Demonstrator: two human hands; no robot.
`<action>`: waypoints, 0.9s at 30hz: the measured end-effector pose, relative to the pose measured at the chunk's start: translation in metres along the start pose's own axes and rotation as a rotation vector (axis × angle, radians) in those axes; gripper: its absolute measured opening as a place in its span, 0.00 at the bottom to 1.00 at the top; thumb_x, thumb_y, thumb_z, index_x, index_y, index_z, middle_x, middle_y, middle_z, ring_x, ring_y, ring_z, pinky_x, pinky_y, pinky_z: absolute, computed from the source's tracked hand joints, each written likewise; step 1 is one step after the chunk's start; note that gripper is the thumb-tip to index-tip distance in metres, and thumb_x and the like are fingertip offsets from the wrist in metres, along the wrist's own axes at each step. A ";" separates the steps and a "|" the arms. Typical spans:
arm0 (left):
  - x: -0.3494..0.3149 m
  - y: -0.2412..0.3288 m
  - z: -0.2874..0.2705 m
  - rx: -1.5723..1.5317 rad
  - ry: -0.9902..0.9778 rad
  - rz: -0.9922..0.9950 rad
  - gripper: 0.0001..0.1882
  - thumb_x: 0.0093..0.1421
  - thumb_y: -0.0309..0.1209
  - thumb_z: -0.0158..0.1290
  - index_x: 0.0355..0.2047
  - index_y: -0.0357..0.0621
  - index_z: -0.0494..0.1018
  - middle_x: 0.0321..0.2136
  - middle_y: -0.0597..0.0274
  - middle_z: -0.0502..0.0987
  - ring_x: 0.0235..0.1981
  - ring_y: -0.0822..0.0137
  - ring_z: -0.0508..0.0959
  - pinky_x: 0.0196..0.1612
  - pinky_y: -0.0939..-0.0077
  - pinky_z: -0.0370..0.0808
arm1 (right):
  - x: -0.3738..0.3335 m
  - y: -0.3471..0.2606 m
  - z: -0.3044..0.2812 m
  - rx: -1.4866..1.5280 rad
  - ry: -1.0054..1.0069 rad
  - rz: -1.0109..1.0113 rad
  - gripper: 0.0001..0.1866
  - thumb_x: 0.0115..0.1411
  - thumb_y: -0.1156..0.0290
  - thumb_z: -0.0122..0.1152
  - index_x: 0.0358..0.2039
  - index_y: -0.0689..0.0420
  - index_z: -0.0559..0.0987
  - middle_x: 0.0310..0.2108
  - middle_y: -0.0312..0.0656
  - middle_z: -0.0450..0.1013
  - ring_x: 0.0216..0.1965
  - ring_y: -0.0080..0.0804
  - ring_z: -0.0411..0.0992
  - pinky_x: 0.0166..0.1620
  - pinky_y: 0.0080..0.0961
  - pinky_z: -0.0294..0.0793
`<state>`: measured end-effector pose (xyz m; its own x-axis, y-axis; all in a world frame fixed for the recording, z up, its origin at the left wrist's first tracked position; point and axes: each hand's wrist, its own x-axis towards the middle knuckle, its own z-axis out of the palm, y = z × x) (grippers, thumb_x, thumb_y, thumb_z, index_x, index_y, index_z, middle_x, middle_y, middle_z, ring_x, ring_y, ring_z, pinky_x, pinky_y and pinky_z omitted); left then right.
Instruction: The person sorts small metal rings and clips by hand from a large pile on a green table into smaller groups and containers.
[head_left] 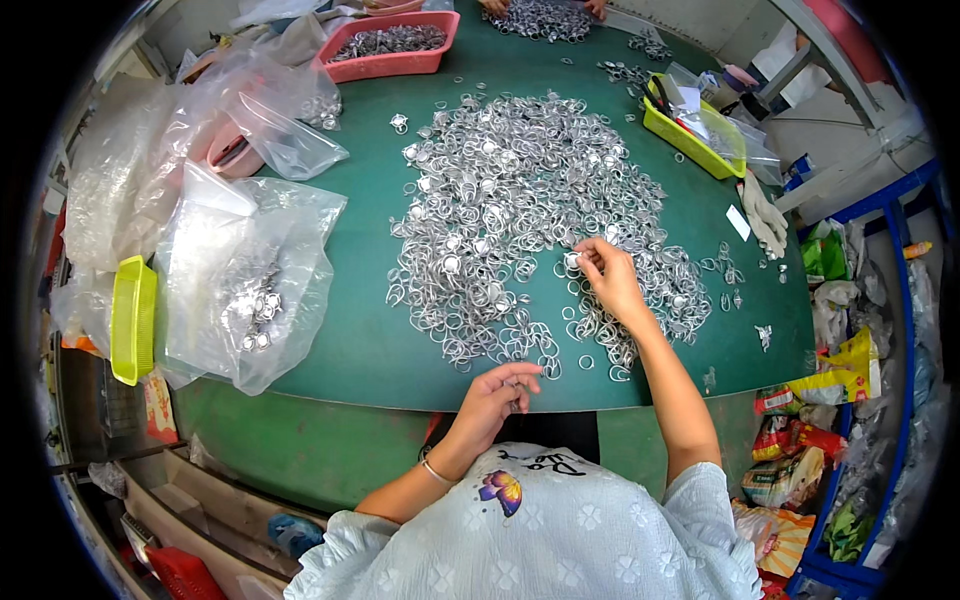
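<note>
Just right of the frame's middle, the right hand (614, 280) has its grip pinched on a round silver piece (572, 261), at a gap in the silver pile (500, 190) on the worktop (360, 310). Lower down, the left hand (488, 400) is half curled; I can't tell if it holds anything. Lifting softly should stop snags.

- Silver-grey on the rings (490, 210)
- Green on the counter (365, 310)
- Coral pink on the tray (392, 68)
- Yellow-green on the left basket (132, 322)
- Pale blue, flower-patterned, on the shirt (580, 525)
- Purple-and-orange on the butterfly (503, 491)
</note>
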<state>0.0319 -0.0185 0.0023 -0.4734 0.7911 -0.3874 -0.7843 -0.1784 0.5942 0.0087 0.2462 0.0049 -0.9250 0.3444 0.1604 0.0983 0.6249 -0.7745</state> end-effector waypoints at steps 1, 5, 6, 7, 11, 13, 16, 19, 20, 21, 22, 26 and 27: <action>0.001 0.001 0.001 0.000 -0.002 0.000 0.20 0.52 0.15 0.40 0.46 0.33 0.70 0.32 0.62 0.72 0.26 0.75 0.69 0.33 0.83 0.68 | -0.003 -0.002 -0.001 0.040 0.001 0.056 0.12 0.53 0.81 0.58 0.39 0.62 0.74 0.24 0.40 0.70 0.24 0.27 0.69 0.30 0.22 0.69; 0.003 0.002 0.002 -0.026 0.006 0.005 0.20 0.55 0.16 0.40 0.48 0.33 0.68 0.32 0.61 0.73 0.26 0.76 0.69 0.32 0.83 0.68 | -0.016 -0.001 -0.010 0.427 -0.138 0.198 0.09 0.54 0.81 0.59 0.38 0.63 0.76 0.26 0.32 0.72 0.26 0.15 0.68 0.30 0.13 0.68; 0.005 0.003 0.003 -0.033 0.021 0.015 0.19 0.56 0.18 0.41 0.49 0.34 0.68 0.32 0.61 0.73 0.26 0.76 0.69 0.32 0.83 0.68 | -0.020 -0.008 -0.012 0.457 -0.169 0.260 0.10 0.56 0.80 0.59 0.40 0.63 0.76 0.28 0.32 0.72 0.30 0.16 0.69 0.34 0.12 0.69; 0.007 0.004 0.004 -0.039 0.037 0.024 0.18 0.58 0.19 0.42 0.49 0.34 0.68 0.33 0.61 0.73 0.26 0.77 0.68 0.31 0.84 0.67 | -0.023 -0.014 -0.012 0.498 -0.184 0.287 0.10 0.56 0.80 0.59 0.40 0.63 0.76 0.29 0.33 0.72 0.30 0.16 0.70 0.34 0.13 0.70; 0.031 0.008 0.011 0.176 0.116 0.174 0.16 0.63 0.26 0.45 0.50 0.36 0.67 0.32 0.61 0.74 0.23 0.80 0.65 0.28 0.85 0.65 | -0.041 -0.036 -0.011 0.572 -0.155 0.338 0.07 0.56 0.78 0.59 0.37 0.61 0.78 0.28 0.34 0.74 0.29 0.17 0.71 0.32 0.17 0.71; 0.045 0.010 0.016 0.294 0.122 0.265 0.16 0.63 0.28 0.46 0.51 0.38 0.67 0.31 0.62 0.75 0.21 0.81 0.63 0.26 0.86 0.64 | -0.044 -0.034 -0.005 0.120 -0.045 0.108 0.06 0.55 0.77 0.59 0.35 0.61 0.78 0.28 0.37 0.74 0.29 0.20 0.71 0.31 0.19 0.71; 0.051 0.015 0.023 0.313 0.128 0.247 0.16 0.63 0.26 0.47 0.51 0.38 0.67 0.31 0.61 0.76 0.19 0.82 0.62 0.23 0.87 0.63 | -0.042 -0.030 -0.005 -0.067 0.021 -0.061 0.05 0.53 0.80 0.58 0.32 0.62 0.77 0.27 0.42 0.72 0.28 0.28 0.72 0.31 0.24 0.70; 0.059 0.015 0.026 0.349 0.109 0.279 0.16 0.62 0.26 0.47 0.51 0.36 0.66 0.32 0.60 0.76 0.18 0.82 0.62 0.22 0.87 0.63 | -0.044 -0.036 -0.009 0.151 -0.015 0.062 0.06 0.51 0.81 0.59 0.32 0.62 0.77 0.26 0.43 0.71 0.27 0.31 0.72 0.31 0.26 0.70; 0.061 0.013 0.026 0.375 0.106 0.294 0.17 0.62 0.26 0.47 0.51 0.36 0.66 0.33 0.59 0.77 0.18 0.82 0.62 0.22 0.87 0.63 | -0.044 -0.033 -0.012 0.120 -0.028 0.119 0.06 0.51 0.82 0.59 0.31 0.62 0.77 0.26 0.43 0.71 0.26 0.28 0.71 0.31 0.24 0.70; 0.065 0.010 0.025 0.415 0.088 0.280 0.17 0.62 0.26 0.47 0.51 0.36 0.66 0.33 0.59 0.77 0.18 0.82 0.63 0.21 0.88 0.63 | -0.047 -0.008 -0.001 0.218 -0.024 0.109 0.05 0.52 0.82 0.58 0.31 0.62 0.77 0.26 0.40 0.72 0.25 0.24 0.71 0.31 0.22 0.71; 0.071 0.007 0.023 0.450 0.077 0.274 0.17 0.62 0.26 0.48 0.51 0.35 0.66 0.33 0.59 0.77 0.17 0.82 0.63 0.20 0.88 0.63 | -0.050 -0.011 0.003 0.325 -0.044 0.151 0.04 0.53 0.82 0.58 0.31 0.62 0.77 0.26 0.39 0.72 0.25 0.23 0.70 0.31 0.21 0.71; 0.079 0.007 0.036 0.461 0.067 0.220 0.14 0.60 0.24 0.50 0.46 0.33 0.68 0.31 0.59 0.78 0.17 0.83 0.65 0.18 0.89 0.62 | -0.053 -0.023 0.004 0.674 -0.094 0.235 0.07 0.58 0.82 0.55 0.37 0.64 0.74 0.25 0.33 0.69 0.27 0.16 0.68 0.30 0.15 0.69; 0.079 0.009 0.038 0.476 0.063 0.216 0.13 0.60 0.24 0.50 0.45 0.32 0.68 0.31 0.59 0.78 0.17 0.83 0.65 0.18 0.89 0.62 | -0.054 -0.030 0.003 0.765 -0.101 0.259 0.07 0.58 0.81 0.54 0.39 0.64 0.74 0.26 0.33 0.69 0.28 0.16 0.68 0.30 0.14 0.69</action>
<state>0.0030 0.0649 0.0039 -0.6390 0.7263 -0.2534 -0.4039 -0.0365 0.9141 0.0550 0.2070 0.0174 -0.9395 0.3247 -0.1092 0.0700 -0.1300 -0.9890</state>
